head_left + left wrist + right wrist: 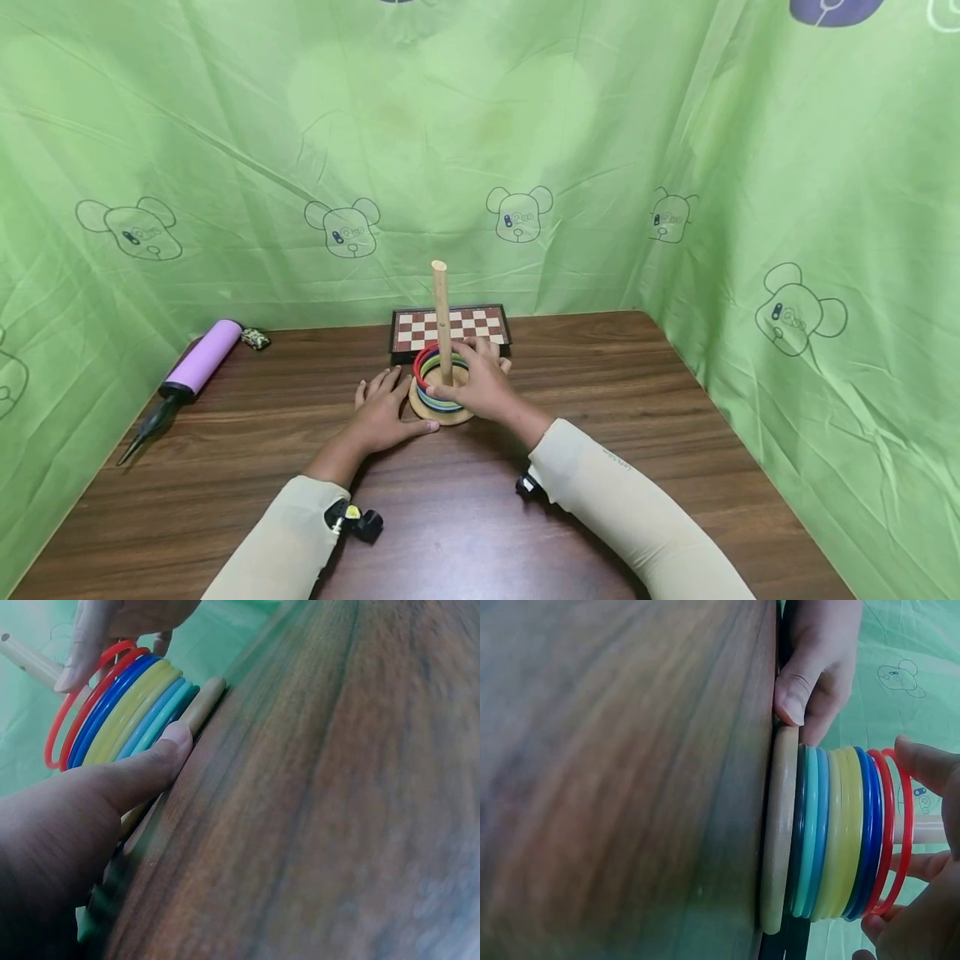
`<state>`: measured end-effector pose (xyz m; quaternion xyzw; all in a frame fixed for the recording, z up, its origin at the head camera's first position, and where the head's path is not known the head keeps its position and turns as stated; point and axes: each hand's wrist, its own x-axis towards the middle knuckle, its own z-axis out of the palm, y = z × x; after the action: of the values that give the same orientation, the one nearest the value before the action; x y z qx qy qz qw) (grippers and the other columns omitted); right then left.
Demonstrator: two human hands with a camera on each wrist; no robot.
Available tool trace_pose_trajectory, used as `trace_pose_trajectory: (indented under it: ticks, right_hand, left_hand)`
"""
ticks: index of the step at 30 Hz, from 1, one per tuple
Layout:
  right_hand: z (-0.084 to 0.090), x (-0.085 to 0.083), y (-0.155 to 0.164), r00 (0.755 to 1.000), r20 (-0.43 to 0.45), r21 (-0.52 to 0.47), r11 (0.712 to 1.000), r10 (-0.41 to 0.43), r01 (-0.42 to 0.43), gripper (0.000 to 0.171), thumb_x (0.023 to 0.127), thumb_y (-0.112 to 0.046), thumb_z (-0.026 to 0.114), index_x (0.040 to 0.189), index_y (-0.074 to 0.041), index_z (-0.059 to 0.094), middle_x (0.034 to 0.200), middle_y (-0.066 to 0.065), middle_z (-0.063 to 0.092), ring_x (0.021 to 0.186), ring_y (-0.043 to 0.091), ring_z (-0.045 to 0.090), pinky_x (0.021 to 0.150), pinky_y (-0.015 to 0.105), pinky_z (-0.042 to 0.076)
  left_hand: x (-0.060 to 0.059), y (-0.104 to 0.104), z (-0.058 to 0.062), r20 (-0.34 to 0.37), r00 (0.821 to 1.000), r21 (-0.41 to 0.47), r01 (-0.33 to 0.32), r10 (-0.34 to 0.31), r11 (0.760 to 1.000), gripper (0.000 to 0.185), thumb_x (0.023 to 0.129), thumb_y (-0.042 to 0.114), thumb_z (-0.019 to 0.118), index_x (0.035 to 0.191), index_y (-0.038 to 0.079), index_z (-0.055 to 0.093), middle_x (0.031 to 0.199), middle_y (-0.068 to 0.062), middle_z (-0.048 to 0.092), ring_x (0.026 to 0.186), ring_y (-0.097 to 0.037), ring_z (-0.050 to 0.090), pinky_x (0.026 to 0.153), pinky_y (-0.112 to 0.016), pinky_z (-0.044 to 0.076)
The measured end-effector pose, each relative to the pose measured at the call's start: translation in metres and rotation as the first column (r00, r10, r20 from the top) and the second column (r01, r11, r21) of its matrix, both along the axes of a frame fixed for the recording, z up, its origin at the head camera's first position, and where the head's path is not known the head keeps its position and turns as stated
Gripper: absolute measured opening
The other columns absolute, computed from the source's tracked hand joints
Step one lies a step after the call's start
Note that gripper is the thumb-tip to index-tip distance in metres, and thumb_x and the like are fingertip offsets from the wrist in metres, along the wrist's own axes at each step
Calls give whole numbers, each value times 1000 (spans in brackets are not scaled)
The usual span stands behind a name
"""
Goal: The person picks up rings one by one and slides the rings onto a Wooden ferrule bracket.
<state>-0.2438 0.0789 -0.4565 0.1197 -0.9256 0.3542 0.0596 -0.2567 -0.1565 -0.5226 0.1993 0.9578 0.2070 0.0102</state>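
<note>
A stack of coloured rings (437, 385) sits on a round wooden base (441, 412) around an upright peg (441, 321), near the middle of the table (675, 433) and toward its far edge. From the base up, the wrist views show teal, light blue, yellow, blue and red rings (840, 832). The top red ring (901, 832) is tilted, lifted on one side above the stack.

The right hand (480, 385) lies over the stack beside the peg. Its fingers (922, 761) are curled round the top red ring and pinch it at the rim.

The left hand (386, 410) rests flat on the table, fingers straight and slightly spread. Its thumb (150, 769) presses against the edge of the base; it holds nothing.

Behind the base, touching or just beside it, lies a chessboard (450, 327). Well to the left lie a purple pump (191, 371) and a small dark object (256, 338). Green cloth (787, 167) with bear prints surrounds the table.
</note>
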Motion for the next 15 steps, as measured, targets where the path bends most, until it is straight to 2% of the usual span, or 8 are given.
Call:
trace_pose_trajectory:
  ticks: [10, 15]
  right_hand:
    - [1, 2, 0, 1000, 7, 4, 1000, -2, 2, 88, 84, -51, 94, 159, -24, 57, 169, 24, 42, 158, 41, 32, 116, 65, 28]
    - [0, 2, 0, 1000, 6, 9, 1000, -7, 7, 89, 83, -53, 94, 159, -23, 57, 166, 21, 45, 156, 39, 34, 114, 63, 29]
  left_hand:
    - [-1, 0, 1, 16, 1000, 3, 3, -3, 1000, 117, 86, 83, 73, 168, 6, 42, 178, -27, 29, 166, -51, 21, 126, -84, 10]
    - [0, 0, 1, 19, 1000, 3, 4, -4, 1000, 117, 86, 83, 72, 168, 6, 42, 178, -27, 28, 166, -51, 21, 126, -83, 10]
